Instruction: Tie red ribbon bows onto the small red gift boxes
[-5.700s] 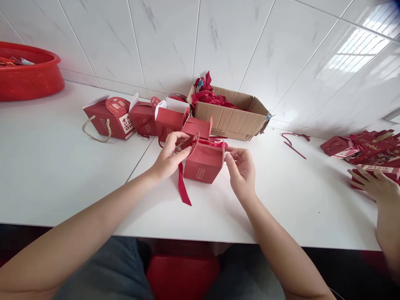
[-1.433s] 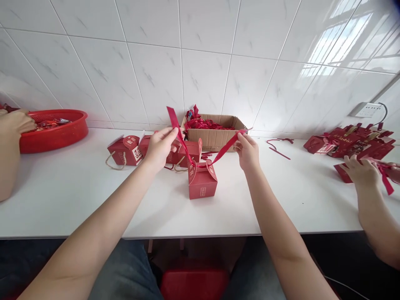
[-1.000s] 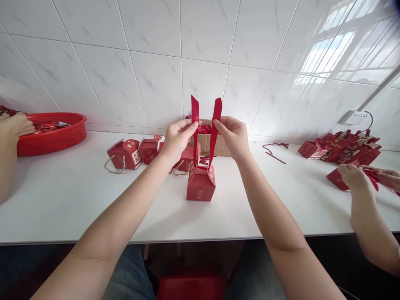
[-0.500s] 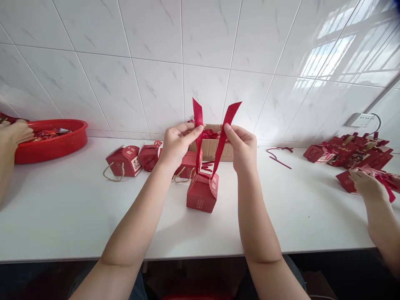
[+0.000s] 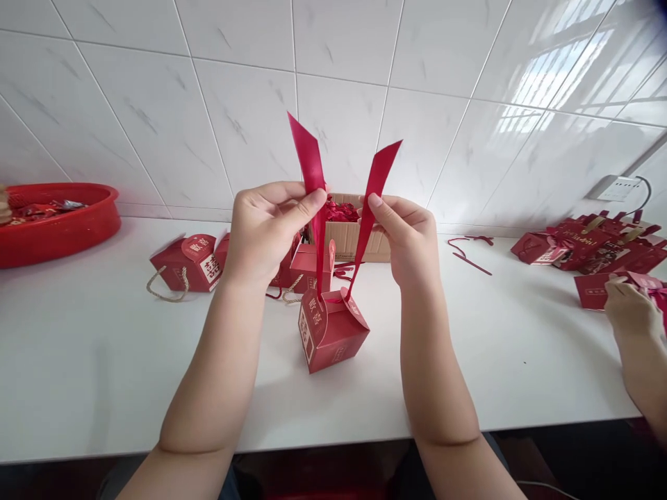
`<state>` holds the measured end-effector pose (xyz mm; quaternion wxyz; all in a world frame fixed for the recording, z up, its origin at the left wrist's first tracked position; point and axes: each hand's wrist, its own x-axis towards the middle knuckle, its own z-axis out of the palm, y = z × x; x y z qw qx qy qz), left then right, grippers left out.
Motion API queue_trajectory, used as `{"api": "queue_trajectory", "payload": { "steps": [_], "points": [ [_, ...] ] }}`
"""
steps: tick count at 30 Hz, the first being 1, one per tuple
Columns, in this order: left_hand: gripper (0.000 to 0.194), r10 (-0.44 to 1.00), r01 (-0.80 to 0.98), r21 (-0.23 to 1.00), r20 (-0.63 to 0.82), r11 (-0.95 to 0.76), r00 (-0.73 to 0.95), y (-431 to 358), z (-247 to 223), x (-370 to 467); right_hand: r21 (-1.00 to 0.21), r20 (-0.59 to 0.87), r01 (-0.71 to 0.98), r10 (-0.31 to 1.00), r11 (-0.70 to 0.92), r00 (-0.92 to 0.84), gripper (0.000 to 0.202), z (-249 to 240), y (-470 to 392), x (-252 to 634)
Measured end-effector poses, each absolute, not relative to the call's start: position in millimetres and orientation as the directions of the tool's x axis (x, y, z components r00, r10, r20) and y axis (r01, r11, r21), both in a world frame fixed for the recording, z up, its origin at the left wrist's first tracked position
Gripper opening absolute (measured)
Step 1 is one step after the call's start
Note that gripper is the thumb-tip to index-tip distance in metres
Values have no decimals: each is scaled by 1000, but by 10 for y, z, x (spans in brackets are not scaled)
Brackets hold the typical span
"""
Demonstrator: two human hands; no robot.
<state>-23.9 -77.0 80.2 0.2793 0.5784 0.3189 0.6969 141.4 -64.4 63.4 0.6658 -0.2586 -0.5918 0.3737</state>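
A small red box [image 5: 338, 340] with white characters stands on the white table in front of me. A red ribbon [image 5: 363, 232] runs up from its top in two raised ends. My left hand [image 5: 276, 222] pinches the left end between thumb and fingers, its tip sticking up above them. The right end is pinched in my right hand [image 5: 404, 226], at about the same height. Both hands are above the box and do not touch it.
Behind stand more red boxes [image 5: 190, 264] and a cardboard box [image 5: 365, 243] of red items. A red basin [image 5: 99, 222] is far left. Ribbon scraps [image 5: 472, 262] lie right of centre. At far right another person's hand [image 5: 630, 305] touches a red box, near red bags [image 5: 599, 243].
My left hand has moved left and slightly up with its ribbon end, so the ends are farther apart. The red box has turned, showing its left side. The view has shifted a little.
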Motion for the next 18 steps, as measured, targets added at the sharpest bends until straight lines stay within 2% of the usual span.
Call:
{"api": "queue_trajectory", "payload": {
  "steps": [10, 15, 18],
  "points": [
    [14, 770, -18, 777, 621, -630, -147, -766, 800, -197, -779, 606, -211, 795, 590, -18, 19, 621, -672, 1331],
    [21, 760, 7, 772, 628, -636, -165, -820, 787, -109, -755, 640, -178, 769, 631, 13, 21, 627, -800, 1270],
    [23, 749, 57, 757, 653, -651, -113, -858, 778, -63, -731, 666, -189, 746, 656, 13, 11, 636, -868, 1243]
  ]
}}
